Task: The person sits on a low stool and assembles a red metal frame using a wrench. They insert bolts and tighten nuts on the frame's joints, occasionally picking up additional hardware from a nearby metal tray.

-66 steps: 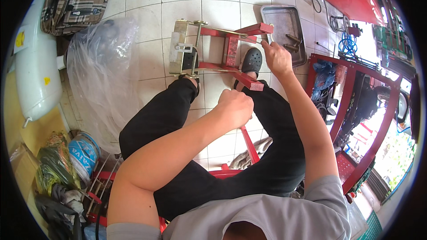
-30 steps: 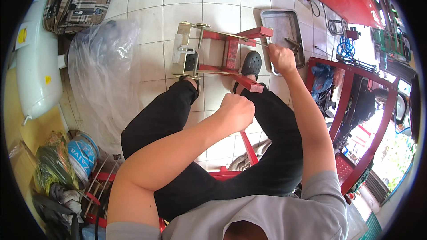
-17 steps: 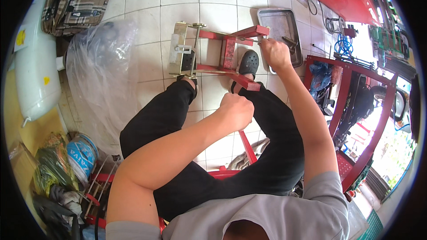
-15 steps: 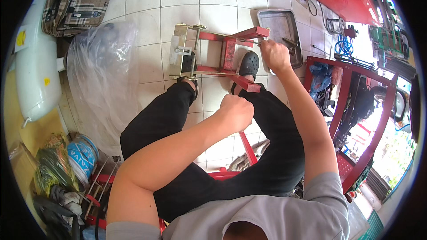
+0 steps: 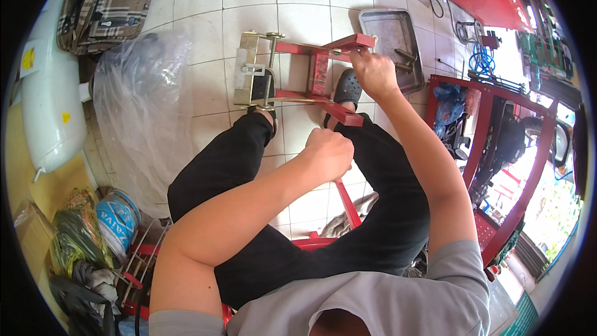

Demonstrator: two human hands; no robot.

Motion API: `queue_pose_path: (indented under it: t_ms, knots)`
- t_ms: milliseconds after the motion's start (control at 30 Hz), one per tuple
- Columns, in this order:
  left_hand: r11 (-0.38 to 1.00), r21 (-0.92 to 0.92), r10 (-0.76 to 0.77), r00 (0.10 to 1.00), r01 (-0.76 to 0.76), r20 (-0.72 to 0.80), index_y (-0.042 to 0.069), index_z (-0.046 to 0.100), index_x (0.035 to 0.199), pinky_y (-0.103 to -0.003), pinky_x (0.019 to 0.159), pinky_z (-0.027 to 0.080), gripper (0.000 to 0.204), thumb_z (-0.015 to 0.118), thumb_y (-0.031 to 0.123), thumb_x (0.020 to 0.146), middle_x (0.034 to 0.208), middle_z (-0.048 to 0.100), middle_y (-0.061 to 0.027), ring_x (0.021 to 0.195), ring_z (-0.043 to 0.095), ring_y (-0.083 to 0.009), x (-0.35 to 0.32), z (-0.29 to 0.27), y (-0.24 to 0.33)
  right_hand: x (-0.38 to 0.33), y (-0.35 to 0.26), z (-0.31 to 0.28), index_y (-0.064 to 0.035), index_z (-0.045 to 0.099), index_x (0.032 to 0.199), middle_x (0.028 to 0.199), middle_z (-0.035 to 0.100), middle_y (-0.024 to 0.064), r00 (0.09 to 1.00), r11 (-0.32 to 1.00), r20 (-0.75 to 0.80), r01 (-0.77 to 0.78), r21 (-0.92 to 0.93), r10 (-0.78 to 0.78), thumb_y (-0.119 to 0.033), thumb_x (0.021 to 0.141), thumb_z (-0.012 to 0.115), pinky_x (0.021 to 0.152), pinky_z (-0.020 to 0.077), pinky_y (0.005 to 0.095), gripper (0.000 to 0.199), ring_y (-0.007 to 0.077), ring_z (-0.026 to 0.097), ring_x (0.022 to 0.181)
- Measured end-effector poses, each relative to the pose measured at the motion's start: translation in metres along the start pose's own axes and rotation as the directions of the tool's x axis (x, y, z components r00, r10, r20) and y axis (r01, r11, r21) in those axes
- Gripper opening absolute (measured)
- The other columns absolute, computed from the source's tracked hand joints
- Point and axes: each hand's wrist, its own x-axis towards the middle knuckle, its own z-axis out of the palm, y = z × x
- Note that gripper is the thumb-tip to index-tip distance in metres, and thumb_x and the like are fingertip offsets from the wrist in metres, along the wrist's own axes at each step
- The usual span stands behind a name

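A red metal frame (image 5: 323, 74) with a pale steel bracket (image 5: 245, 78) lies on the tiled floor between my feet. My right hand (image 5: 372, 71) is closed on the frame's far red bar. Fisted above my knees, my left hand (image 5: 328, 152) grips a thin part over a red bar (image 5: 348, 202) that runs back toward me; what it holds is hidden by the fingers. My legs in black trousers flank the frame, and one dark shoe (image 5: 347, 87) sits under it.
A grey metal tray (image 5: 388, 31) with small parts lies past the frame. A clear plastic bag (image 5: 140, 106) and a plaid bag (image 5: 102, 6) are to the left. A red rack (image 5: 497, 168) stands on the right. Cans and clutter fill the lower left.
My right hand has shifted a little along the far end of the red frame. My left fist stays in place over my knees.
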Motion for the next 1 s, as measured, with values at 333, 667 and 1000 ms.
queue_pose_path:
  t_ms: [333,667,1000]
  knots:
    - [1.0,-0.002,-0.011,1.0,0.011,-0.002,0.0,0.066,0.085,-0.042,0.069,0.051,0.034,0.067,0.034,0.08,0.079,0.068,-0.0168,0.079,0.066,-0.0324,-0.003,0.003,-0.005,-0.028,0.032,0.035,-0.0084,0.057,0.078,0.073,0.062,0.0091,0.965,0.956,-0.099,-0.221,0.191,0.243,-0.028,0.087,0.06,0.055,0.0514,0.0398,0.022,0.0296,0.064,0.063]
    - [0.999,0.015,-0.032,0.999,0.032,0.026,0.0,0.064,0.083,-0.041,0.068,0.051,0.036,0.067,0.035,0.081,0.076,0.067,-0.0164,0.078,0.066,-0.0322,0.004,0.006,-0.007,-0.045,0.047,0.129,-0.0068,0.054,0.084,0.081,0.064,0.0161,0.914,0.858,0.043,-0.394,0.331,0.403,-0.035,0.092,0.053,0.061,0.05,0.0461,0.029,0.0372,0.063,0.074]
    - [0.999,0.009,-0.041,0.999,0.04,0.023,0.0,0.064,0.086,-0.043,0.07,0.051,0.035,0.067,0.034,0.081,0.08,0.067,-0.017,0.08,0.066,-0.0333,0.003,0.01,-0.006,-0.04,0.05,0.108,-0.0082,0.056,0.089,0.083,0.066,0.015,0.924,0.921,0.277,-0.328,0.21,0.265,-0.038,0.093,0.049,0.063,0.0523,0.0454,0.031,0.0354,0.065,0.075]
